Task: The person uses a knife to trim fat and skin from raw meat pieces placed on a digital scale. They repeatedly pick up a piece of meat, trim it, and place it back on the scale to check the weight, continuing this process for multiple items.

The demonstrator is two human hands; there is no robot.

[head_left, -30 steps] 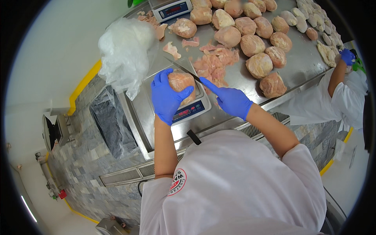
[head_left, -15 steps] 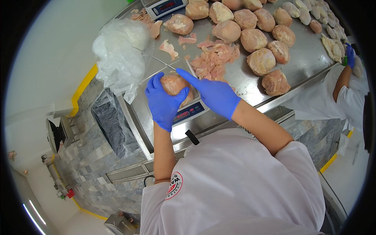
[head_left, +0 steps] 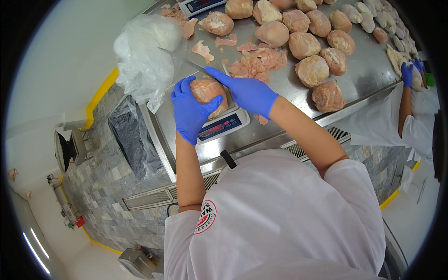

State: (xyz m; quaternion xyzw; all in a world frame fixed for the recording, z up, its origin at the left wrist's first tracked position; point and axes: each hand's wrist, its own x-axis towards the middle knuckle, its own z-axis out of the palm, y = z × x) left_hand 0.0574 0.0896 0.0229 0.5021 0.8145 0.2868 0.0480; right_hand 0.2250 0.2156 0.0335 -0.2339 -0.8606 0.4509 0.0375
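Note:
A rounded, pale pink piece of meat (head_left: 209, 94) rests on a small digital scale (head_left: 227, 126) near the table's front edge. My blue-gloved left hand (head_left: 190, 111) is wrapped round its left and near side, thumb across the front. In my blue-gloved right hand (head_left: 252, 94) is a knife (head_left: 195, 66), its blade pointing to the far left, just beyond the meat. The handle is mostly hidden in the closed fingers. Whether the blade touches the meat, I cannot tell.
Thin meat trimmings (head_left: 256, 65) lie beyond my right hand, with several meat balls (head_left: 311, 71) to their right. A clear plastic bag (head_left: 144, 53) covers the table's left corner. Another scale (head_left: 198, 5) stands at the back. A co-worker's gloved hand (head_left: 407, 74) is at far right.
My right hand and the knife have shifted slightly left and away, and the blade shows broader. My left hand still holds the meat. The co-worker's hands have moved at the right.

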